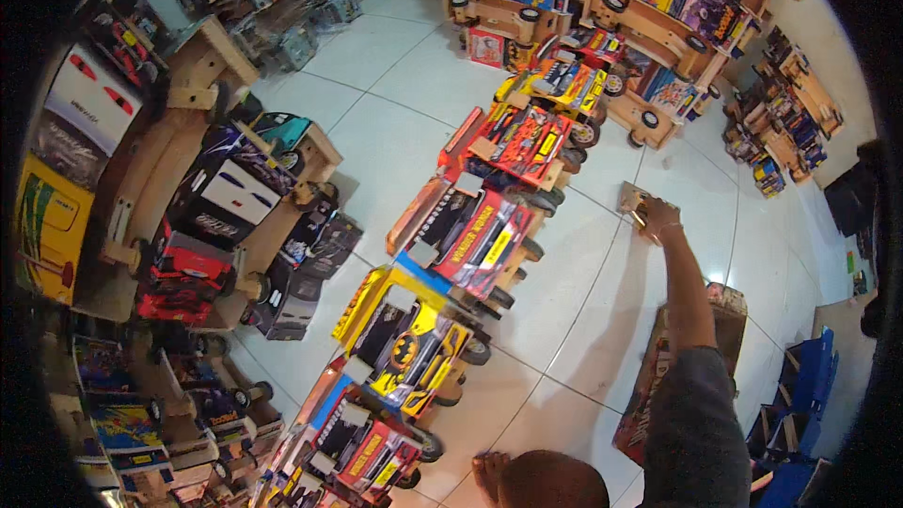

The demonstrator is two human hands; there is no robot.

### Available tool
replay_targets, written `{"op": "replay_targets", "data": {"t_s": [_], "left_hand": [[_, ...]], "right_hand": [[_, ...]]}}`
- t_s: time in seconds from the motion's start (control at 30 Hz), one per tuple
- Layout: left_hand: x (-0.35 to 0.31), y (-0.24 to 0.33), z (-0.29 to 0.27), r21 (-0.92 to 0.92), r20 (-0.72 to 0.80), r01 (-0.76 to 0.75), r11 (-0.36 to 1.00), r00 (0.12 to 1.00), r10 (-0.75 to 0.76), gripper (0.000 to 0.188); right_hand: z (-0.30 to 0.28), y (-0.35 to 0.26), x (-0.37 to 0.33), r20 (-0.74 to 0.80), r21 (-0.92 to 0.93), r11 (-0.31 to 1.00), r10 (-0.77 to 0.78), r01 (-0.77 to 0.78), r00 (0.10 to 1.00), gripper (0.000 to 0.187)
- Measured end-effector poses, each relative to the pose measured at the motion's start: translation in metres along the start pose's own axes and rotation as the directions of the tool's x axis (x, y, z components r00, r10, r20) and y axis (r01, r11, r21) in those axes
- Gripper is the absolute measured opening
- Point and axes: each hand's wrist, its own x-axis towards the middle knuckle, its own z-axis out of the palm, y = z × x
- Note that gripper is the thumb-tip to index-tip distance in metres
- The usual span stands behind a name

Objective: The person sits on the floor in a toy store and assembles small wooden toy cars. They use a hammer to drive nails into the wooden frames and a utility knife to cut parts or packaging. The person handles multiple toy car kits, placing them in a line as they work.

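Observation:
My right arm, in a dark sleeve, stretches forward over the white tiles. At its end my right hand (pixel 657 218) has its fingers closed on the near edge of a small flat tan piece (pixel 636 194) at floor level. What the piece is made of is too small to tell. To the left of the hand stands a diagonal row of toy trucks, among them a red one (pixel 480 240), a yellow and black one (pixel 409 353) and an orange-red one (pixel 527 141). My left hand is out of view.
A long worn box (pixel 649 386) lies beside my right forearm. More toy trucks (pixel 221 198) are stacked at the left, and others (pixel 658 28) at the far right. Blue truck parts (pixel 804 386) stand at the right edge. My bent knee (pixel 553 482) shows at the bottom.

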Motion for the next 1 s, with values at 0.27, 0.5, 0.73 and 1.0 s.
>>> {"op": "replay_targets", "data": {"t_s": [0.27, 0.5, 0.73, 1.0], "left_hand": [[-0.046, -0.005, -0.019, -0.027, -0.153, -0.086, 0.996, 0.985, 0.081, 0.043], [-0.143, -0.016, -0.077, -0.034, -0.649, -0.264, 0.964, 0.739, 0.180, 0.046], [-0.264, -0.129, -0.142, -0.083, -0.909, -0.153, 0.985, 0.417, -0.012, 0.041], [-0.334, -0.289, -0.129, -0.649, -0.553, 0.118, 0.751, 0.605, -0.573, 0.034]], "right_hand": [[-0.040, -0.029, -0.062, 0.164, 0.432, 0.892, 0.066, -0.131, 0.984, 0.071], [-0.100, -0.018, -0.135, -0.368, 0.740, 0.385, -0.455, 0.552, 0.811, 0.036], [-0.224, -0.098, -0.330, -0.238, 0.715, 0.609, -0.249, 0.343, 0.939, 0.063], [-0.234, -0.391, -0.619, -0.079, 0.680, 0.497, -0.682, 0.539, 0.727, 0.059]]}}
